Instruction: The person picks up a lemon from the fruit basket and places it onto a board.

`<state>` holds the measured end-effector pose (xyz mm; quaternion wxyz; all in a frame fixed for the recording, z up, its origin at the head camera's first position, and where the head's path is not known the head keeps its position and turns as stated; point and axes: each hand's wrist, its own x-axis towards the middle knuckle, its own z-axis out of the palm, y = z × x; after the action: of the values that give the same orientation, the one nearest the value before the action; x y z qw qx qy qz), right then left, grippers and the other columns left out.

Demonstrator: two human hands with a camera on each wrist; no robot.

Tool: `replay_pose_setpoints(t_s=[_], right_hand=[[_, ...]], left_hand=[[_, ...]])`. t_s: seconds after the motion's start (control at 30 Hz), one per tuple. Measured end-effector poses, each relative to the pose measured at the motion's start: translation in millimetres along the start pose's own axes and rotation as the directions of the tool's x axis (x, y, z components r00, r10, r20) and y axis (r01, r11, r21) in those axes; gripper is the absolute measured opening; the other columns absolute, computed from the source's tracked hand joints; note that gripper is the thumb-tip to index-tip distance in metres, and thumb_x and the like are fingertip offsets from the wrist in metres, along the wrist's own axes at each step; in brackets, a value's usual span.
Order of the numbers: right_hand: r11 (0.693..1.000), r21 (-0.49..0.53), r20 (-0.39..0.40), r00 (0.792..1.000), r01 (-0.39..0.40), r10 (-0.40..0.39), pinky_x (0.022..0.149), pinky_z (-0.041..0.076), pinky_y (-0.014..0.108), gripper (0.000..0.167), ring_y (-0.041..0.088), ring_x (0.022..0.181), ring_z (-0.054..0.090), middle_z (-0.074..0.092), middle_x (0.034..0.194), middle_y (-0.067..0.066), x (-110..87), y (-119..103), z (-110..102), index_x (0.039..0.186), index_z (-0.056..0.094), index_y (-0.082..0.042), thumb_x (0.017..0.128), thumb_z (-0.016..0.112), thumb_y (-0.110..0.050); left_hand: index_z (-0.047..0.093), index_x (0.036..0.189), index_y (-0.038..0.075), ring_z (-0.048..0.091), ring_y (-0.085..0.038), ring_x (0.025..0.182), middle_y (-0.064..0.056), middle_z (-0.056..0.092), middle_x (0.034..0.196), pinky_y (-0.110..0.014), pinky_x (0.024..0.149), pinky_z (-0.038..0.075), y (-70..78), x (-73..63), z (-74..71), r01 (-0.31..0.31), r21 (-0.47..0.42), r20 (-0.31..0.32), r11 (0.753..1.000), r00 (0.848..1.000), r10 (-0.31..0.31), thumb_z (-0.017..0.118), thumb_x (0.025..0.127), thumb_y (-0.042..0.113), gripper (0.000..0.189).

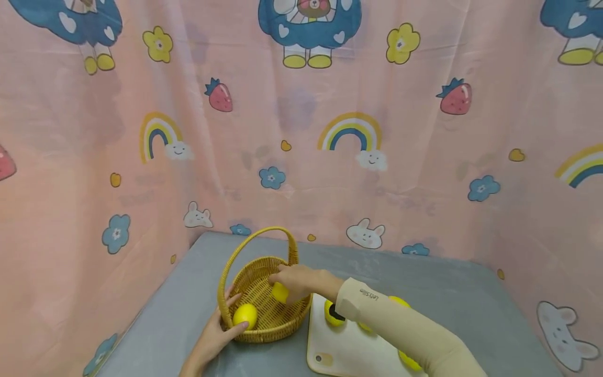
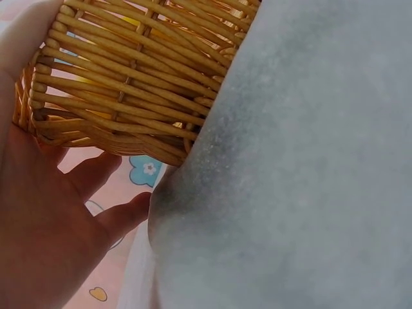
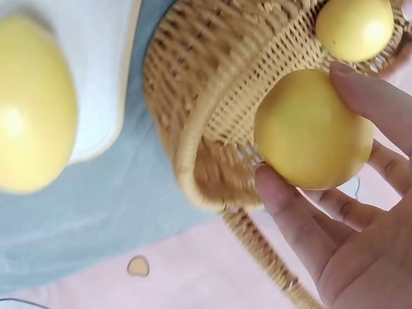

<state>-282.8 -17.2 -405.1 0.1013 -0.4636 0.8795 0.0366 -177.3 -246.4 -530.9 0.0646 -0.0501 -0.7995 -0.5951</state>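
Observation:
A wicker basket [image 1: 278, 331] with a tall arched handle stands on the grey cloth. My left hand [image 1: 212, 335] holds its left rim, thumb over the edge and fingers along the outside. In the left wrist view the woven wall [image 2: 135, 84] rises above the palm. My right hand [image 1: 299, 283] reaches over the basket, gripping a smooth round yellow fruit [image 3: 312, 129] between thumb and fingers. Another yellow fruit [image 1: 245, 315] lies inside the basket at the left, near my left thumb.
A white cutting board [image 1: 336, 351] lies right of the basket, partly under the right sleeve [image 1: 400, 324]. Several yellow fruits sit on it, one fruit [image 1: 333, 314] showing a dark patch. A pink printed curtain [image 1: 301, 193] encloses the back and sides.

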Motion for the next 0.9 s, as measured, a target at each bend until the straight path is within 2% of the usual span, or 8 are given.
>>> replay_pose_setpoints(t_s=[0.13,0.2,0.37,0.53,0.7,0.9], right_hand=[[0.999,0.049,-0.013,1.000,0.009,-0.008,0.083,0.052,0.030,0.056,0.016,0.107,0.060,0.059,0.129,0.001,-9.5,9,-6,0.134,0.059,-0.021,0.083,0.083,-0.022],[0.998,0.060,-0.015,1.000,0.012,-0.011,0.085,0.052,0.031,0.057,0.019,0.111,0.060,0.059,0.131,0.003,-14.7,13,-9,0.135,0.059,-0.019,0.084,0.083,-0.022],[0.993,0.117,-0.024,1.000,0.011,-0.008,0.085,0.051,0.032,0.055,0.016,0.100,0.059,0.060,0.124,0.005,-30.0,25,-13,0.131,0.060,-0.019,0.082,0.085,-0.022],[0.986,0.164,-0.023,0.999,-0.031,0.035,0.081,0.050,0.032,0.056,0.014,0.091,0.056,0.059,0.113,0.003,-47.3,38,-13,0.127,0.060,-0.020,0.079,0.087,-0.023],[0.980,0.182,-0.011,0.997,-0.076,0.079,0.081,0.050,0.033,0.057,0.015,0.090,0.055,0.057,0.110,0.002,-65.1,48,-6,0.128,0.059,-0.015,0.078,0.087,-0.023],[0.963,0.248,0.007,0.995,-0.101,0.102,0.080,0.050,0.036,0.051,0.017,0.090,0.055,0.056,0.106,0.002,-86.5,56,-2,0.120,0.057,-0.014,0.079,0.086,-0.020]], left_hand=[[0.043,0.151,0.008,0.012,-0.041,0.148,-0.003,0.015,0.166,-0.071,0.108,0.022,-0.6,-0.4,-0.6,0.008,0.008,0.000,1.000,1.000,-0.008,0.078,0.088,0.025,0.074],[0.043,0.151,0.007,0.012,-0.041,0.148,-0.003,0.014,0.166,-0.071,0.108,0.023,-0.7,-0.7,-0.6,0.010,0.009,0.000,1.000,1.000,-0.010,0.078,0.088,0.025,0.074],[0.042,0.151,0.006,0.011,-0.044,0.148,-0.006,0.014,0.166,-0.073,0.107,0.022,0.8,-1.0,-0.3,-0.016,0.021,0.002,1.000,1.000,0.016,0.077,0.088,0.024,0.074],[0.041,0.152,0.006,0.011,-0.046,0.148,-0.006,0.013,0.166,-0.073,0.105,0.024,1.0,-1.7,-0.3,-0.033,0.012,0.015,0.999,0.999,0.033,0.076,0.090,0.020,0.072],[0.041,0.152,0.008,0.009,-0.047,0.148,-0.006,0.012,0.167,-0.076,0.104,0.022,0.6,-2.1,-1.4,-0.035,0.011,0.027,0.999,0.999,0.035,0.075,0.090,0.019,0.072],[0.040,0.152,0.008,0.010,-0.045,0.148,-0.004,0.012,0.167,-0.073,0.105,0.024,-0.3,-2.3,-2.5,-0.046,0.011,0.035,0.999,0.998,0.046,0.075,0.090,0.018,0.072]])
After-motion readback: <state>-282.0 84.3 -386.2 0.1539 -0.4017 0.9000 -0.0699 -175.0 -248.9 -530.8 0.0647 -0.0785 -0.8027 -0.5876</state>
